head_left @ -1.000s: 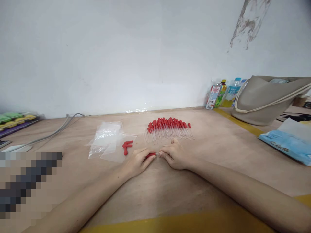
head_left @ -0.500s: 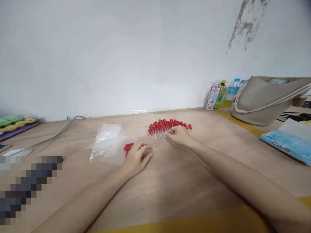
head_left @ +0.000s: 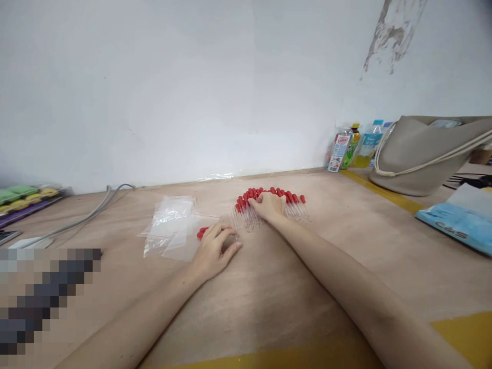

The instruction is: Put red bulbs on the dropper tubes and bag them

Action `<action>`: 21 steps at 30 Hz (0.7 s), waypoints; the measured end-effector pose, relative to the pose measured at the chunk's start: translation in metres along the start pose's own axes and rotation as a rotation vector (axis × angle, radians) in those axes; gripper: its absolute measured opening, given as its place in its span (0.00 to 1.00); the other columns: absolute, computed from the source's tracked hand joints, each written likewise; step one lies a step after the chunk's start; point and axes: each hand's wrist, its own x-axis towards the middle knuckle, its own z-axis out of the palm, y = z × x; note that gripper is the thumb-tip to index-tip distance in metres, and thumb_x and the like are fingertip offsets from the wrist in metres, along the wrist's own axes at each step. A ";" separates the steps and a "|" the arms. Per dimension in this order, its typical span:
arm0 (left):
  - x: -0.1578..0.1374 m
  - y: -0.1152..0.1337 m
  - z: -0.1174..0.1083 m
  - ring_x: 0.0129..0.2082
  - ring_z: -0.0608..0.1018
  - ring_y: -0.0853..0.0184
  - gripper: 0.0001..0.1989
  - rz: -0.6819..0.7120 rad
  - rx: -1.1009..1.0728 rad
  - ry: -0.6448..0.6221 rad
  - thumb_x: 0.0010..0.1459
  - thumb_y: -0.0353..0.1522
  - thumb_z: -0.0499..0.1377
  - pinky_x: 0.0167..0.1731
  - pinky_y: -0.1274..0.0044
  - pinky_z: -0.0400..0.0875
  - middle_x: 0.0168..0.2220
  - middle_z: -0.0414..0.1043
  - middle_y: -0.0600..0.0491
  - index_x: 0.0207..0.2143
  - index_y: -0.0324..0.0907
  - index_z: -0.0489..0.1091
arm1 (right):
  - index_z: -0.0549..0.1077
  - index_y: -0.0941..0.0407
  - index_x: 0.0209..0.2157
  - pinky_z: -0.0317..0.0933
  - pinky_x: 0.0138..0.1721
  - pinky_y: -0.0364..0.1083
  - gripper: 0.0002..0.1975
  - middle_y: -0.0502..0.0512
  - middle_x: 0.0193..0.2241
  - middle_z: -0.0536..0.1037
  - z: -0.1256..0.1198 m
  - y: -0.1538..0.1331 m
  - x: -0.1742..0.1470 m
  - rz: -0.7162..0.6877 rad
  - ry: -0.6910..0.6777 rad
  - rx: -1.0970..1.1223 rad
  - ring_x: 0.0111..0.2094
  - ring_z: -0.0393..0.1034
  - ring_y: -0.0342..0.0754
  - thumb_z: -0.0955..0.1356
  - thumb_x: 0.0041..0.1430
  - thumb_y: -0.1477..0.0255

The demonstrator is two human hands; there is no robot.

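Note:
A fan of droppers with red rubber bulbs and thin clear tubes [head_left: 239, 204] lies on the wooden table, bulbs toward the wall and tips toward me. Over the middle of this row is my right hand [head_left: 270, 206], thumb and fingers closed at the red bulb of one dropper; the hand hides its tube. My left hand [head_left: 216, 249] rests on the table to the left, thumb apart from its curved fingers, with nothing plainly held. Some loose red pieces [head_left: 201, 232] peek out behind its knuckles, partly covered. Beside them lie clear plastic bags [head_left: 171, 218].
Along the right side stand drink bottles [head_left: 340, 149], a grey bag with a cord [head_left: 426, 159] and a blue tissue pack [head_left: 457, 225]. A grey cable [head_left: 90, 215] and a tray of green and yellow things [head_left: 28, 200] are at left. The wall [head_left: 184, 102] closes off the back.
My right hand has moved left and slightly away from me along the row of droppers. More droppers show on its right side. The left hand has stayed nearly in place.

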 end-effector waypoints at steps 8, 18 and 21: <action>0.013 -0.037 -0.045 0.32 0.70 0.66 0.09 -0.206 0.064 -0.019 0.53 0.38 0.53 0.32 0.75 0.64 0.29 0.67 0.52 0.29 0.41 0.65 | 0.71 0.56 0.22 0.44 0.42 0.52 0.18 0.53 0.24 0.75 0.003 -0.038 -0.040 -0.318 -0.137 -0.038 0.30 0.68 0.48 0.63 0.50 0.56; 0.012 -0.062 -0.046 0.34 0.73 0.62 0.14 -0.234 0.049 -0.202 0.57 0.38 0.48 0.32 0.74 0.66 0.23 0.71 0.52 0.32 0.43 0.71 | 0.71 0.57 0.23 0.47 0.43 0.53 0.14 0.55 0.25 0.75 0.008 -0.045 -0.058 -0.298 -0.251 -0.100 0.30 0.68 0.49 0.65 0.51 0.60; 0.014 -0.062 -0.040 0.36 0.73 0.61 0.14 -0.253 0.022 -0.191 0.57 0.38 0.48 0.34 0.73 0.65 0.15 0.69 0.53 0.29 0.44 0.71 | 0.71 0.55 0.21 0.48 0.43 0.54 0.14 0.53 0.24 0.75 0.001 -0.035 -0.064 -0.311 -0.268 -0.061 0.30 0.67 0.49 0.66 0.49 0.60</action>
